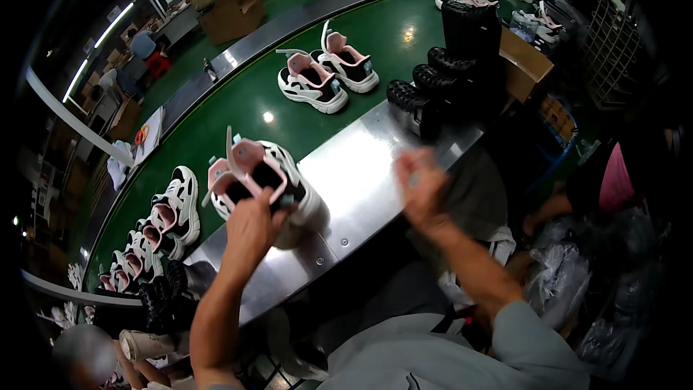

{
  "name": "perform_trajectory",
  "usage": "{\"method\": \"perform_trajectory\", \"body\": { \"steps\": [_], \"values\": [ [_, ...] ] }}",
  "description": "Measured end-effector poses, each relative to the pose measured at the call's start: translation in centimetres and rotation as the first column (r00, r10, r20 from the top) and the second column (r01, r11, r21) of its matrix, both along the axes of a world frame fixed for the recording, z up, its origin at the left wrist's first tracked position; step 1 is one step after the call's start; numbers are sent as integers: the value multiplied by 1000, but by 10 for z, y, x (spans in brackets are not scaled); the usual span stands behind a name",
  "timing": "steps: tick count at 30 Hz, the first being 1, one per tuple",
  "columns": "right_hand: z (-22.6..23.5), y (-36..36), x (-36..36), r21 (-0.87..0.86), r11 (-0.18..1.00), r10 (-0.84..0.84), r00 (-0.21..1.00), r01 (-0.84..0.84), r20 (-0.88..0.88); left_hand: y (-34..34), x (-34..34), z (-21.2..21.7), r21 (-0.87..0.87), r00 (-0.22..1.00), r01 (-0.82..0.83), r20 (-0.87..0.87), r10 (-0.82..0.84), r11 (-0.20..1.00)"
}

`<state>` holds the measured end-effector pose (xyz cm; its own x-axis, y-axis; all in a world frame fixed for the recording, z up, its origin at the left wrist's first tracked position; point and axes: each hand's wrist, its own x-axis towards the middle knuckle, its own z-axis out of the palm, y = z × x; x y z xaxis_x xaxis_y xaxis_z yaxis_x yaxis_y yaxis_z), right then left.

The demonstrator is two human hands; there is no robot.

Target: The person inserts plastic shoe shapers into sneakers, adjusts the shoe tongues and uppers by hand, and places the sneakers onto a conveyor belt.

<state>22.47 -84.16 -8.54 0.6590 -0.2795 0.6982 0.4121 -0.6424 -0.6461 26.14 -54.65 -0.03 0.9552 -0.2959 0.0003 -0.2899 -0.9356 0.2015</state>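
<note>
My left hand (253, 227) is closed on the heel collars of a pair of sneakers (303, 198), white and black with pink lining and raised tongues. The pair is at the near edge of the line, partly over the metal ledge (354, 166); whether it rests there or is lifted I cannot tell. Motion blurs my right hand (421, 186), which is above the ledge's right part, just short of several black, ridged, shoe-like pieces (411, 105). Its fingers look curled, but I cannot make out anything in them. Another matching pair of sneakers (314, 83) stands farther back on the green belt (238, 94).
More sneakers (173, 206) form a row along the belt at left. An open cardboard box (523, 65) is beside the black pieces. Orange-handled scissors (141, 135) lie on the far rim. Clear plastic bags (559, 274) and another person's arm (552, 209) are at right.
</note>
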Motion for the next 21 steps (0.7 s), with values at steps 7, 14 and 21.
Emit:
{"method": "perform_trajectory", "body": {
  "steps": [7,14,21],
  "values": [
    [88,-210,94,-570,750,-572,762,335,-305,10,-79,57,7,982,37,188,-38,999],
    [95,-229,144,-697,717,-597,524,10,-607,-14,14,28,-105,946,-265,166,280,958],
    [91,-245,147,-733,680,-624,541,20,-564,1,48,2,-216,966,-238,48,254,947]
  ]
}}
